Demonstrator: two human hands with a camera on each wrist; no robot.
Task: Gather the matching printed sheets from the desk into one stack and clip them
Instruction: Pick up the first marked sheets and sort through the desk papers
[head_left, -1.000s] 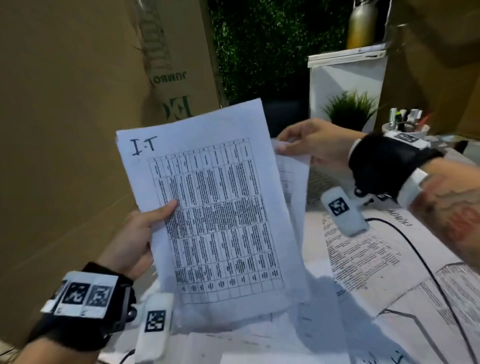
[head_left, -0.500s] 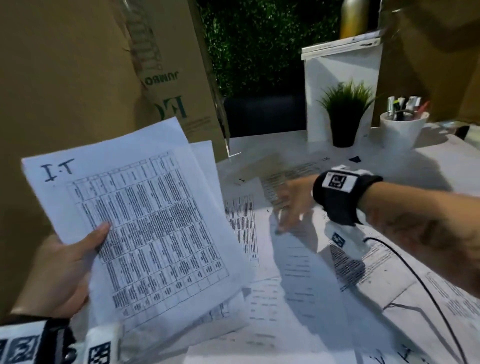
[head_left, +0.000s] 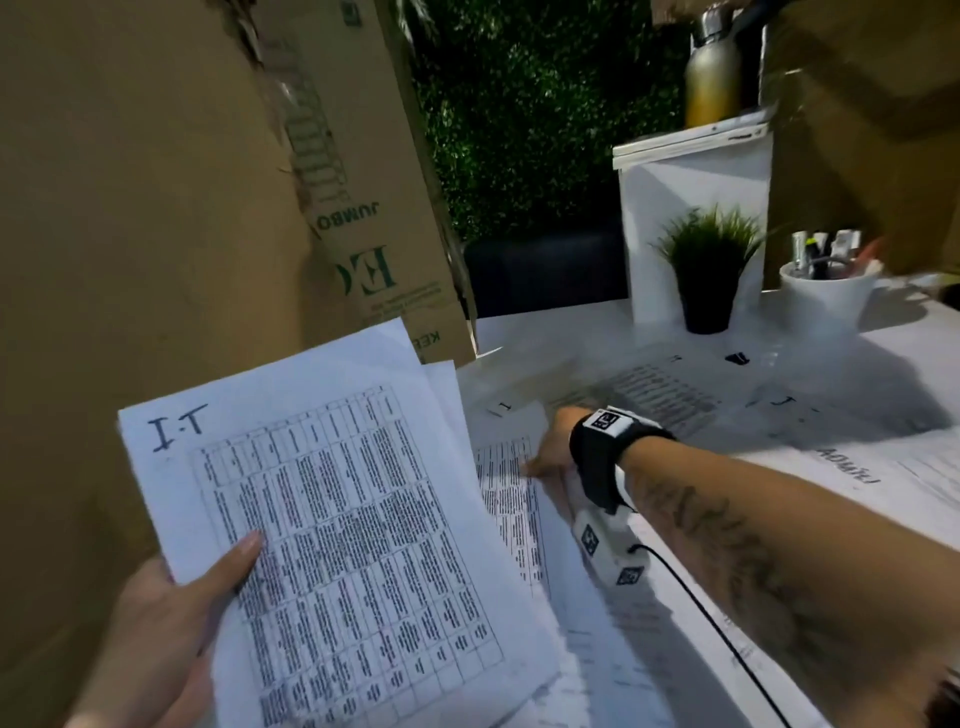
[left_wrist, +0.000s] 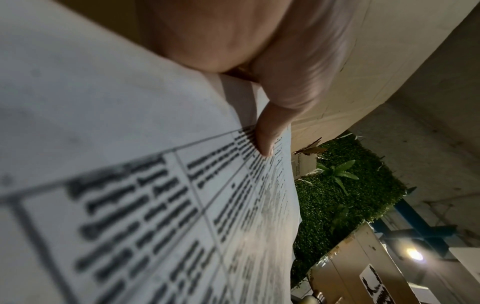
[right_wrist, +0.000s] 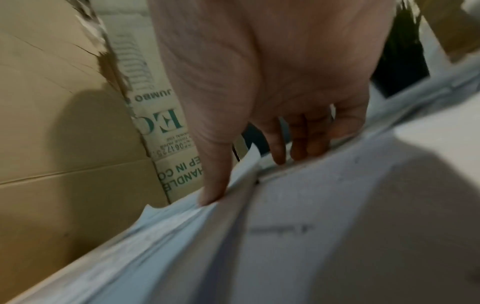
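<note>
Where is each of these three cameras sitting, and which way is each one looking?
Head: on the head, looking down at the desk; both forearms show.
Left wrist: along the left hand, thumb pinching the held sheets.
Right wrist: along the right hand, fingers touching a sheet on the desk.
Shared: head and right wrist both show the cardboard box.
</note>
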